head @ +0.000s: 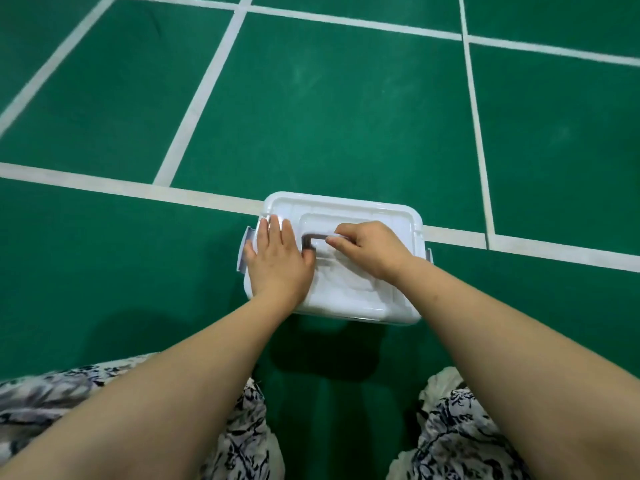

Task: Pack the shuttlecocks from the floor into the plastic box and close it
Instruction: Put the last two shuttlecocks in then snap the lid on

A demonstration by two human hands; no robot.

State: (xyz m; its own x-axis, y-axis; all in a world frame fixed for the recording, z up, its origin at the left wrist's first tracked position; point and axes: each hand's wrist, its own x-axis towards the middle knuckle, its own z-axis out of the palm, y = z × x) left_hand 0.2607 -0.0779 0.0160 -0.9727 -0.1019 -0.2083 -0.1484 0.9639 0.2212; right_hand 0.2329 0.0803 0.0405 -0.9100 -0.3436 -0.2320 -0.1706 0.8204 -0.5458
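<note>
A white plastic box stands on the green court floor right in front of me, with its lid on top. My left hand lies flat, palm down, on the left part of the lid, fingers together. My right hand is curled over the middle of the lid, its fingers pinching the grey carry handle. A side latch sticks out on the left and another latch shows on the right. No shuttlecocks are visible on the floor; the box contents are hidden.
Green court floor with white lines stretches all around. One white line runs just behind the box. My knees in patterned black-and-white cloth frame the bottom of the view.
</note>
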